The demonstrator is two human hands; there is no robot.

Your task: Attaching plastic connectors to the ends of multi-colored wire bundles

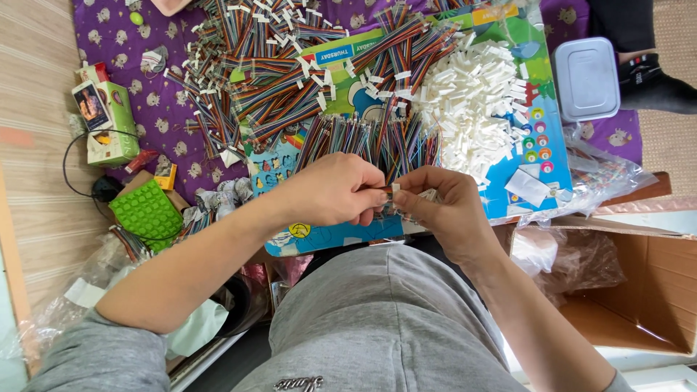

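Head view. Both hands met above the lap, just in front of a colourful board. Left hand was curled nearly shut, thumb and fingers pinched on the end of a small wire bundle. Right hand was also closed to a pinch, fingertips clamped on the same bundle from the other side; the 2 hands were touching at the fingertips. What the bundle's end carried was too small to tell.

Just beyond the hands, a row of rainbow wires lay on the board. A heap of white connectors sat to the right of it. More ribbon cables were spread across the purple cloth. A lidded grey tub stood far right; an open cardboard box lay beside the right forearm. A green mat lay near the left elbow.
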